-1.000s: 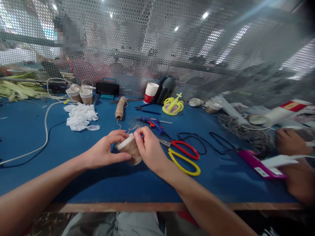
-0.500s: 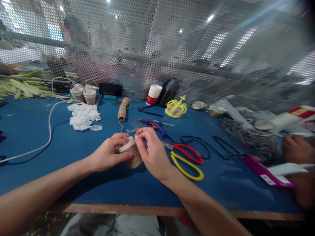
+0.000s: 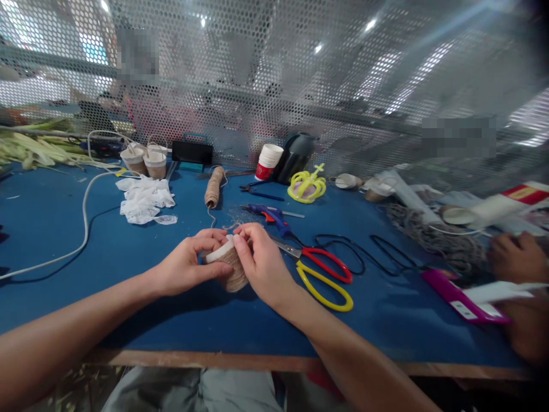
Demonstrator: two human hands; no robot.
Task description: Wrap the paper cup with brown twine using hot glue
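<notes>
A paper cup (image 3: 235, 273) wrapped in brown twine lies tilted between my hands, its white rim bare. My left hand (image 3: 189, 260) is closed around the rim side, thumb along the twine. On the other side, my right hand (image 3: 261, 260) pinches the twine at the cup's edge; its fingertips partly hide that spot. A loose strand runs from there toward a spool of twine (image 3: 214, 187) lying just beyond. Close to my right hand rest scissors (image 3: 328, 263) with one red and one yellow handle, and a blue glue gun (image 3: 272, 217).
Behind are pliers (image 3: 262, 192), a yellow crown (image 3: 306, 187), stacked paper cups (image 3: 269, 161) and a dark jug (image 3: 295, 157). White gloves (image 3: 146, 200) and two twine-wrapped cups (image 3: 155, 163) are left. Right lie a purple power strip (image 3: 463, 300), grey cord (image 3: 450, 240) and another person's hand (image 3: 518, 257).
My right fingers have come in slightly closer to the cup's rim. The cup stays in my hands, and the view has shifted a little.
</notes>
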